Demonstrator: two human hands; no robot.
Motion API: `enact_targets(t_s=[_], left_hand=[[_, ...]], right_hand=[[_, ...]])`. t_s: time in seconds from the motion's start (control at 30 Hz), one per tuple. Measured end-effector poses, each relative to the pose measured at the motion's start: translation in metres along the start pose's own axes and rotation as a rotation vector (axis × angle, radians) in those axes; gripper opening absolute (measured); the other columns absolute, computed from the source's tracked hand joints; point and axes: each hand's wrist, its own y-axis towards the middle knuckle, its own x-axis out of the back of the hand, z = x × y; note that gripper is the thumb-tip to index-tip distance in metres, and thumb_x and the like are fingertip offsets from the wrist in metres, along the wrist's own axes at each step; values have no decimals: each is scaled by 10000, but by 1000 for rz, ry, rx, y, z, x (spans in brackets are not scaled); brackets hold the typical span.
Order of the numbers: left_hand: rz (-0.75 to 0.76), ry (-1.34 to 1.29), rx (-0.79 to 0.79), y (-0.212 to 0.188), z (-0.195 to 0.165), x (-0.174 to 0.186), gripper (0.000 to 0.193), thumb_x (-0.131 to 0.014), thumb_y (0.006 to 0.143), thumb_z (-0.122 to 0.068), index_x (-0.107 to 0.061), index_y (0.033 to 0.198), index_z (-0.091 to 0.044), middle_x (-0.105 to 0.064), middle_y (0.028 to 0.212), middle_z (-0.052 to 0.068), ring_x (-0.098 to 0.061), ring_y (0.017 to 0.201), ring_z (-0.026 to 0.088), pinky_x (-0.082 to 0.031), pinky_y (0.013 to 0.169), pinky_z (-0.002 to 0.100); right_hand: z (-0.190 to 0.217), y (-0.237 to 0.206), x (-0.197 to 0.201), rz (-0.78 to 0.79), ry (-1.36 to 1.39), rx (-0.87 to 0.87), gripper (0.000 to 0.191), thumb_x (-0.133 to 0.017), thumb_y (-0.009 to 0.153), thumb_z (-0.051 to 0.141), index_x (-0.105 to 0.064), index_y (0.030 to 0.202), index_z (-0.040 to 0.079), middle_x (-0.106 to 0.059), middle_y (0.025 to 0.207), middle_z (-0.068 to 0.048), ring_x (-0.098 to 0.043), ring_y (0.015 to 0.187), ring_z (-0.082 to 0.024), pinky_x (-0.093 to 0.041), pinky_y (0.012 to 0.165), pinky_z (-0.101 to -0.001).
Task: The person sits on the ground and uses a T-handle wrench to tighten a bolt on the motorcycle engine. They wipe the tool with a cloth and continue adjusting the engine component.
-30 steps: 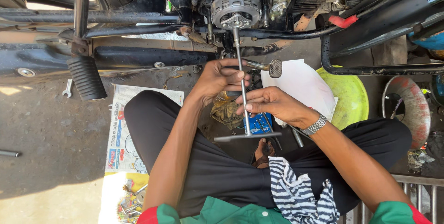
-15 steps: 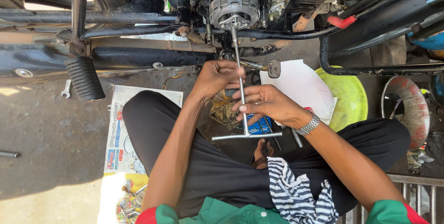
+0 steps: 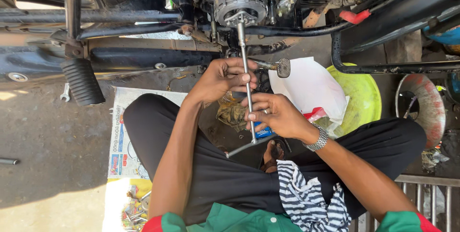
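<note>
Here a person sits cross-legged on the ground beside a motorcycle, and both hands close on one long T-handle wrench (image 3: 247, 93). The left hand (image 3: 221, 78) wraps the shaft at its far part, fingers curled shut around the steel. The right hand (image 3: 274, 114) grips the same shaft nearer the body, just below the left, with a metal wristwatch (image 3: 318, 139) on its wrist. The wrench runs nearly straight from near to far: its crossbar lies just above the person's lap, and its far tip sits on the middle of the round clutch assembly (image 3: 240, 3) on the exposed engine. The two hands nearly touch along the shaft.

To the right of the hands a white plastic bag (image 3: 309, 86) rests against a yellow-green basin (image 3: 362, 98). Just behind the hands a metal foot pedal (image 3: 283, 67) juts out from the machine. To the left a black ribbed footpeg (image 3: 82, 81) hangs from the frame, and a small spanner (image 3: 64, 92) lies on the concrete just beside it. A newspaper (image 3: 122, 141) is spread under the person's left knee, and a striped cloth (image 3: 309, 198) lies across the lap.
</note>
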Motion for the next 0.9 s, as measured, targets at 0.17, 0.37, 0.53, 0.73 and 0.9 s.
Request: enact_targets(t_s=[0.17,0.37,0.53,0.73,0.9], left_hand=[[0,19,50,4,-8,-4,355,-671,953,-48,-632,1303,2,-744,1031,115,-755,955,199,-655,838,337],[21,-41,40,0,-12,-7,378,-609,1006,-107,-596,1367,1,-719,1062,117,-747,977,211,-658,875,338],[79,-290,14,-2,-6,-3,399,-577,1020,-133,-564,1400,-13,-707,1097,127,-745,1016,221,-652,908,360],[-131,-177,49,5,0,-4,344,-648,1032,-69,-620,1337,88,-711,1092,208,-735,963,266,-641,843,406],[65,-468,48,-1,-3,-2,405,-659,930,-207,-641,1297,-38,-767,1170,142,-783,1029,198,-645,938,340]], right_hand=[[7,-1,-2,-9,10,8,338,-666,932,75,-614,1250,-26,-747,959,-128,-780,826,-207,-665,676,-307],[8,0,-3,-42,66,30,341,-707,892,74,-638,1206,-39,-748,958,-128,-781,802,-216,-671,660,-315],[12,-1,-3,-59,105,45,285,-755,901,45,-667,1135,-93,-737,921,-170,-777,798,-254,-659,657,-341],[22,-2,8,142,203,-15,338,-635,961,164,-664,1222,-49,-772,1037,-154,-791,930,-271,-652,804,-356],[24,-4,21,202,280,-12,360,-609,992,155,-629,1273,-71,-748,1087,-170,-766,1002,-299,-636,897,-384]])
